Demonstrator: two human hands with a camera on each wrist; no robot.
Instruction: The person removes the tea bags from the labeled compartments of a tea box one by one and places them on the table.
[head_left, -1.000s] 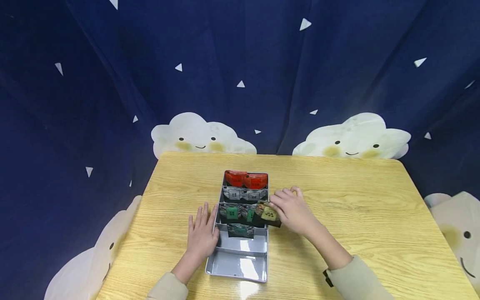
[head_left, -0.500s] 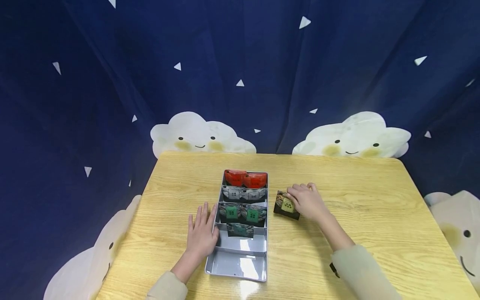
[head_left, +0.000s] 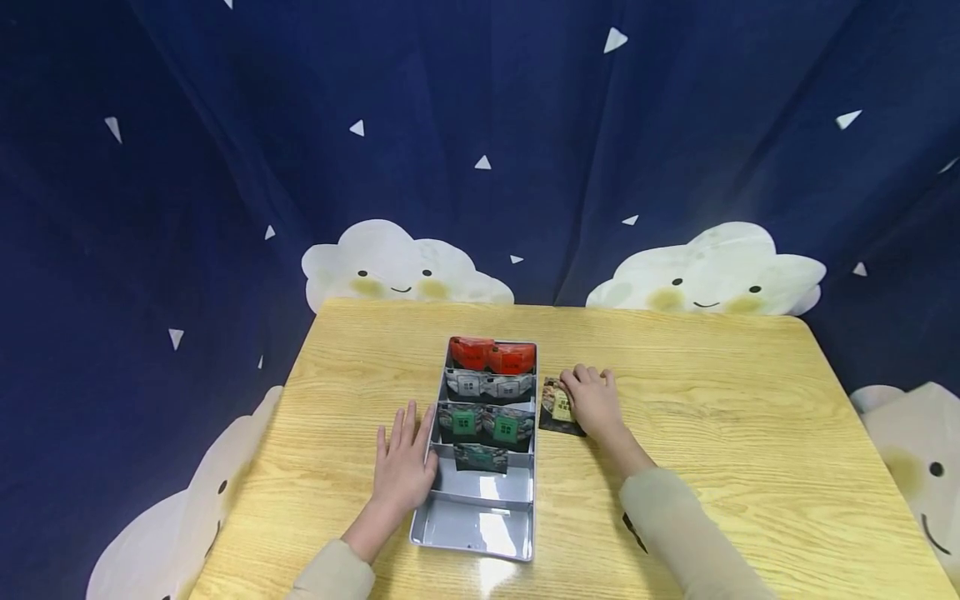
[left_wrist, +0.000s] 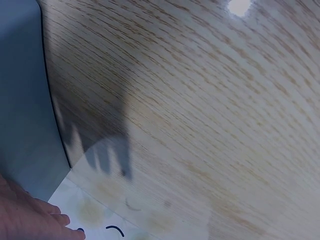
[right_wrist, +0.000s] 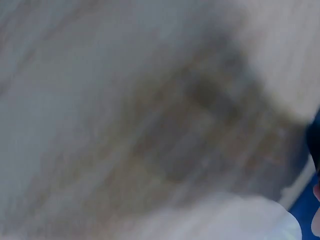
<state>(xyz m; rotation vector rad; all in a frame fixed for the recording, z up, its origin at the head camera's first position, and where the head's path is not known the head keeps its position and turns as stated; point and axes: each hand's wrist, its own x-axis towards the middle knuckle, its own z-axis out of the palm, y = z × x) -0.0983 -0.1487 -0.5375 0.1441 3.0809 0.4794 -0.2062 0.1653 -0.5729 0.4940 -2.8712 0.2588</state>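
Sachet with yellow label (head_left: pixel 557 407) is just right of the tray (head_left: pixel 468 527), right hand (head_left: pixel 594 403) pinching its edge; left hand (head_left: pixel 405 468) spread against tray's side. Risk: low pass leftward could snag sachet on rim (head_left: pixel 534 492), breaking that edge pinch.

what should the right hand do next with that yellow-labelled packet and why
Probably settle the yellow-labelled packet flat on the table and loosen the grip of the right hand. The packet is clear of the tray, just right of it, while the left hand is at the tray's left side. I can't tell whether the packet already touches the table.
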